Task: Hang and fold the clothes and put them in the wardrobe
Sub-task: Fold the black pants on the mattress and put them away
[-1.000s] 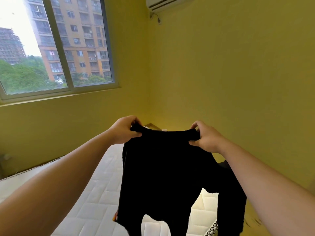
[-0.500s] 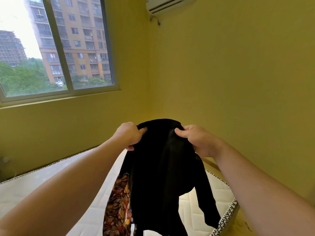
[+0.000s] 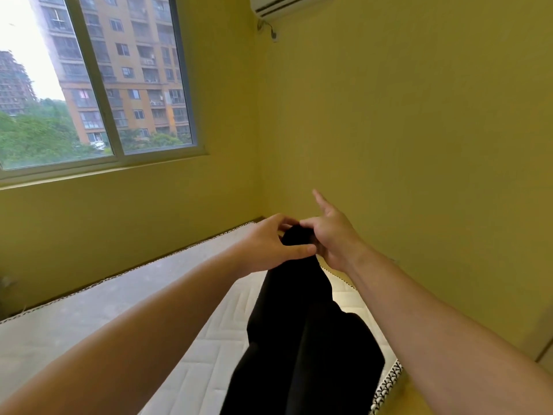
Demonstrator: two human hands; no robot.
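Note:
A black garment (image 3: 305,333) hangs folded lengthwise in front of me, above the white mattress (image 3: 89,313). Both hands meet at its top edge. My left hand (image 3: 269,247) grips the bunched top of the garment between thumb and fingers. My right hand (image 3: 333,238) pinches the same top edge from the right, with its index finger sticking out straight toward the wall. The lower end of the garment runs out of view at the bottom. No wardrobe or hanger is in view.
A bare quilted mattress with a patterned border (image 3: 386,387) fills the lower left, set into the corner of yellow walls (image 3: 404,145). A large window (image 3: 95,82) is at the upper left and an air conditioner (image 3: 284,4) sits high on the wall.
My hands have come together, bringing the two shoulders of the black garment side by side so it hangs as a narrow fold. The patterned cloth seen half a second ago is out of sight.

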